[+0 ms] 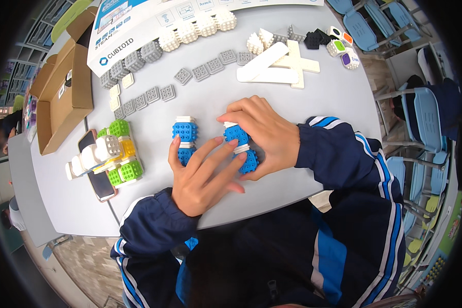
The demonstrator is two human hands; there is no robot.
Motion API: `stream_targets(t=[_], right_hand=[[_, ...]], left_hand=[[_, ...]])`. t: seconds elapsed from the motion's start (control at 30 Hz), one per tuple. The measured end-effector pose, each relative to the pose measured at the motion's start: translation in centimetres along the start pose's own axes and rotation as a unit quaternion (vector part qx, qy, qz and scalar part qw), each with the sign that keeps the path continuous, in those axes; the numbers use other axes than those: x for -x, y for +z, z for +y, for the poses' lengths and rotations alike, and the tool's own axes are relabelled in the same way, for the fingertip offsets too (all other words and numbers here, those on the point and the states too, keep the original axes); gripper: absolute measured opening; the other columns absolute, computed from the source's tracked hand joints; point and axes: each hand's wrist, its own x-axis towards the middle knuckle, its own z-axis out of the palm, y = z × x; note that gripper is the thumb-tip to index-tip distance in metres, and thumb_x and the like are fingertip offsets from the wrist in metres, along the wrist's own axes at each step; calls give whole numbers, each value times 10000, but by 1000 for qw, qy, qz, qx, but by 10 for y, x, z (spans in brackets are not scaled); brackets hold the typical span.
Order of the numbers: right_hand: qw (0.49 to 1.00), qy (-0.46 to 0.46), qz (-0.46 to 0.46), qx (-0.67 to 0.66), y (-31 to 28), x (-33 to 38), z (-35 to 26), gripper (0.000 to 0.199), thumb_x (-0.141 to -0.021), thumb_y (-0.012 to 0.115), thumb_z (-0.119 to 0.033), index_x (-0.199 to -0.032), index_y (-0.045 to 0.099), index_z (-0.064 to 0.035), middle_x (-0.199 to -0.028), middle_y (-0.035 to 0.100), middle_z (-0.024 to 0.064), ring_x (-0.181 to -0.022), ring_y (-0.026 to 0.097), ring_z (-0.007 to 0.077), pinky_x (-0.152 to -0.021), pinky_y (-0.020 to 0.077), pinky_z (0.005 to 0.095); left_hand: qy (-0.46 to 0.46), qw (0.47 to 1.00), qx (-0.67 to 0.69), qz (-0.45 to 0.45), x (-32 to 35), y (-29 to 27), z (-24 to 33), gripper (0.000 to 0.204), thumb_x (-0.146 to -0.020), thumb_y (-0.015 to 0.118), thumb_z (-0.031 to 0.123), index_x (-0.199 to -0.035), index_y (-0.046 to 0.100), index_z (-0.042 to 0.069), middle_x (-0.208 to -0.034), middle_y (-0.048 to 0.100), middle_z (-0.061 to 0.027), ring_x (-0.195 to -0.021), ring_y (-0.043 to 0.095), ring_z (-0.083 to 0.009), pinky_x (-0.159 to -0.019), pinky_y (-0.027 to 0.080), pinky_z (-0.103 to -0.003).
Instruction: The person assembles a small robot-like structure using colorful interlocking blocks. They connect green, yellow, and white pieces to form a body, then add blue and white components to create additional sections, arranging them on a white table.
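Note:
My right hand [266, 126] grips a stack of studded blue blocks [236, 135] joined with white pieces, its fingers at the far end and thumb at the near end. My left hand [199, 184] has its fingers spread. Two of its fingertips rest on that same stack, and its outer finger touches a similar stack of blue blocks [185, 132] just to the left. That left stack lies on the table, with white pieces at its far end and between its blue blocks; its near end is partly hidden behind my left hand.
A green, yellow and white block model [119, 154] stands left, beside phones [103, 186]. Grey connector plates [208, 68], grey and white blocks [151, 50], long white bars [264, 62] and coloured cubes [337, 47] lie farther back. An open cardboard box [64, 97] and a printed white box [123, 33] border the table.

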Motion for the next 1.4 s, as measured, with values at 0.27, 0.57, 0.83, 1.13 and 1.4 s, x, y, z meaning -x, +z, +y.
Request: stream_targets(t=[0.27,0.57,0.83,1.13,1.4], right_hand=[[997,22,72,-28,-9,-2,-4,755,-564,883,-217,-1201,545,7,-1045,494,142,-946,501,308,-814,429,393],[998,23,16,-59,-7,-8,-6,714,-580,887,-199,-1173,557,25,-1029,506,151,-925,538,326,-796,462,382],[999,-7,-26,24,-7,-11,-3,990,-637,901,-370,-1430,446,10,-1280,525,163,-1194,475,351,-1054,345,472],[999,-9,-14,46,-6,-6,-1,940,-600,917,-420,-1334,504,-4,-1281,519,151,-1215,456,341,-1056,334,472],[999,-21,48,10,-8,-6,-13,828,-531,931,-389,-1183,578,-20,-1068,561,110,-1006,510,307,-930,351,423]], left_hand=[[-68,995,59,31,12,-30,-32,924,-742,860,447,-1453,494,-15,-1475,507,-239,-1349,503,-398,-1155,316,-531],[-140,957,253,14,12,-3,-43,946,-759,849,90,-1545,334,-24,-1603,317,-277,-1473,370,-412,-1174,336,-439],[-173,965,194,8,10,-9,-39,865,-712,871,112,-1464,458,3,-1409,478,-201,-1272,509,-380,-1101,409,-433],[-127,982,139,16,0,-9,-38,783,-622,911,204,-1272,527,-2,-1209,556,-192,-1109,534,-375,-977,448,-439],[-70,980,176,64,-4,-7,-41,671,-644,865,180,-1195,546,-34,-1058,559,-194,-940,539,-372,-823,471,-429]])
